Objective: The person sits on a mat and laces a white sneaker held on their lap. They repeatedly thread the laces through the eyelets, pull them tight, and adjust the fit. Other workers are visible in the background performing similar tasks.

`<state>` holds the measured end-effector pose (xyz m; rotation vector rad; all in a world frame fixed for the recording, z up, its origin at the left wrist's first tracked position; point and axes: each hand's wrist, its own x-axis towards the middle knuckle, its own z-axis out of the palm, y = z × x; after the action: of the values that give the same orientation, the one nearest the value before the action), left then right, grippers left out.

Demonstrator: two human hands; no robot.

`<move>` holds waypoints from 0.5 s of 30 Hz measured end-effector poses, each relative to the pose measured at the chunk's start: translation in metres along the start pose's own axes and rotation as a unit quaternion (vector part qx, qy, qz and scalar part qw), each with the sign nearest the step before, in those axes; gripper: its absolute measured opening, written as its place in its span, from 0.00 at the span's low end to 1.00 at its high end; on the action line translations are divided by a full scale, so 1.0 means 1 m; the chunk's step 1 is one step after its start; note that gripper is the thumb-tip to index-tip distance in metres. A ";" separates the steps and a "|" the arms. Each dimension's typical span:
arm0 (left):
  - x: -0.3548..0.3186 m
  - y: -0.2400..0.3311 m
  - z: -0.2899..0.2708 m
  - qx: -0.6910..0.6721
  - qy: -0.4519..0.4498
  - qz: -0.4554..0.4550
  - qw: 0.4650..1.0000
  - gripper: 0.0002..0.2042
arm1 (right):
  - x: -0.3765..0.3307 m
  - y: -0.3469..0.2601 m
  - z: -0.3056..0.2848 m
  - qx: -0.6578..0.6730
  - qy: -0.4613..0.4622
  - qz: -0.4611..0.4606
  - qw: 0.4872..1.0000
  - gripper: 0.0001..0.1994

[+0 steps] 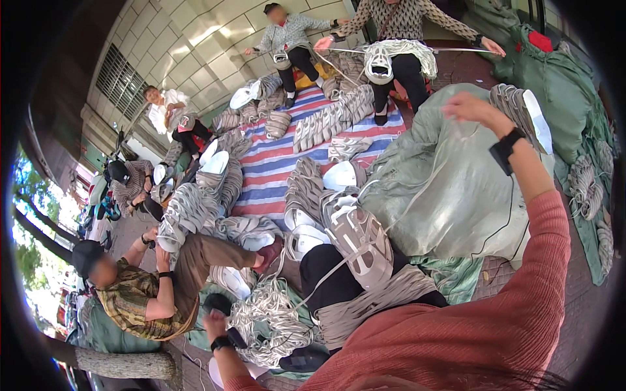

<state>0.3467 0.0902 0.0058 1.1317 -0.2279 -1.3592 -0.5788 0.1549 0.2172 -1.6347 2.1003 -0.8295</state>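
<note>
A beige-grey shoe upper (362, 244) rests on my lap, its loose shoelace (417, 199) running out to both sides. High at the right, my right hand (468, 107) is raised with its fingers pinched on one end of that lace, slightly blurred. My left hand (214, 324) is stretched out low at the left, closed, and the other lace end runs toward it. Where that end meets the fingers is hard to see. A bundle of flat grey laces (378, 303) lies across my lap below the upper. Beside my left forearm is a tangled heap of whitish laces (270, 322).
Stacked shoe uppers (332, 124) line a striped sheet (267, 169) ahead. A big pale green sack (456, 189) bulges at my right, with dark green sacks (554, 85) behind. A co-worker (140, 293) sits close at left; several others sit farther off, one stretching a lace (456, 49).
</note>
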 end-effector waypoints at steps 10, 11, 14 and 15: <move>-0.199 -0.169 0.342 0.258 -0.401 0.078 0.876 0.06 | -0.058 -0.227 0.180 -0.011 -0.250 -0.487 0.837 0.11; -0.212 -0.175 0.357 0.211 -0.419 0.073 0.880 0.07 | -0.063 -0.239 0.192 -0.025 -0.207 -0.477 0.854 0.11; -0.227 -0.174 0.380 0.144 -0.403 0.046 0.903 0.07 | -0.063 -0.249 0.208 -0.065 -0.103 -0.460 0.880 0.11; -0.226 -0.171 0.380 0.119 -0.425 0.048 0.896 0.06 | -0.061 -0.249 0.212 -0.082 -0.073 -0.452 0.885 0.11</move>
<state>-0.0970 0.1227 0.1707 0.6328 -1.0943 -1.6973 -0.2477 0.1243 0.2093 -2.7184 1.2533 -0.7265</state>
